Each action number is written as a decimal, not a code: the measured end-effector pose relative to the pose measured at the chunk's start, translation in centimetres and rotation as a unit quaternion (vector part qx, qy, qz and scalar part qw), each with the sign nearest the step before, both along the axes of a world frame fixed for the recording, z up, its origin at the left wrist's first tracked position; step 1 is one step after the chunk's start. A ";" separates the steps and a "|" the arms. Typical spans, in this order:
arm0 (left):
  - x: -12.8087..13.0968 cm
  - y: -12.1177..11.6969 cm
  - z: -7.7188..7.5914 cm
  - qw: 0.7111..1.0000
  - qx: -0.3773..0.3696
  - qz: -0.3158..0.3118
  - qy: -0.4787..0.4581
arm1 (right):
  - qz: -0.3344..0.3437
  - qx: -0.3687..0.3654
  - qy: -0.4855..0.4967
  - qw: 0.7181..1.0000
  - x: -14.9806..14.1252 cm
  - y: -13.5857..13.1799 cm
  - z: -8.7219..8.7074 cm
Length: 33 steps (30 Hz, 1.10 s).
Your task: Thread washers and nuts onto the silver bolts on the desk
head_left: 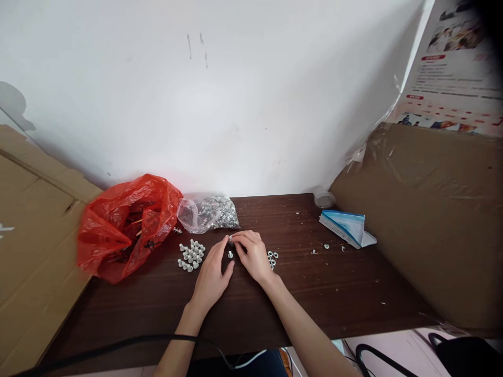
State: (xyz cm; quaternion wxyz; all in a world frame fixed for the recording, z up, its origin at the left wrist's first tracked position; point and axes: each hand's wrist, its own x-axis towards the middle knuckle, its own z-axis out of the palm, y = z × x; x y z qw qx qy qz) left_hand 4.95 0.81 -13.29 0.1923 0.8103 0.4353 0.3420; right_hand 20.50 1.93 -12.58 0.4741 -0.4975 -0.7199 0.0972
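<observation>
On the dark table, my left hand (212, 272) rests with its thumb apart from its stretched fingers. Its fingertips reach a small metal bolt (230, 239), which the bent fingers of my right hand (253, 256) grip from the other side. Part of that bolt is hidden by the fingertips. Between the two hands a second silver bolt (230, 254) stands on its own. Left of my left hand is a cluster of several silver bolts (191, 255). Several metal nuts (273, 259) lie just right of my right hand, partly covered by it.
Behind the hands lies a clear plastic bag (220, 212) of small metal parts. A red plastic bag (129, 230) stands at left. At right are a blue-and-white folded packet (346, 226) and a stray nut (326, 246). Cardboard (428, 220) walls both sides; a black cable (133, 340) crosses the front.
</observation>
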 end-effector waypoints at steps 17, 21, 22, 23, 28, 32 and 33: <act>0.0 0.1 0.4 0.998 0.033 0.043 -0.046 | 0.078 0.035 0.068 0.994 0.0 -0.8 1.0; 0.0 0.0 0.8 0.996 0.034 0.061 -0.059 | 0.116 0.040 0.047 0.991 -0.4 -0.9 1.0; 0.0 0.0 0.9 0.995 0.033 0.067 -0.061 | 0.120 0.045 0.047 0.991 -0.4 -0.8 0.9; 0.0 0.0 0.9 0.995 0.031 0.070 -0.062 | 0.122 0.052 0.048 0.990 -0.4 -0.8 0.8; 0.1 0.0 1.3 0.994 0.022 0.076 -0.075 | 0.122 0.067 0.064 0.988 -0.3 -0.5 0.6; 0.1 -0.7 1.4 0.986 0.055 0.112 -0.106 | 0.120 0.065 0.089 0.987 -0.2 -0.5 0.8; -0.1 -1.2 1.4 0.981 0.072 0.129 -0.127 | 0.116 0.065 0.097 0.986 -0.2 -0.4 0.9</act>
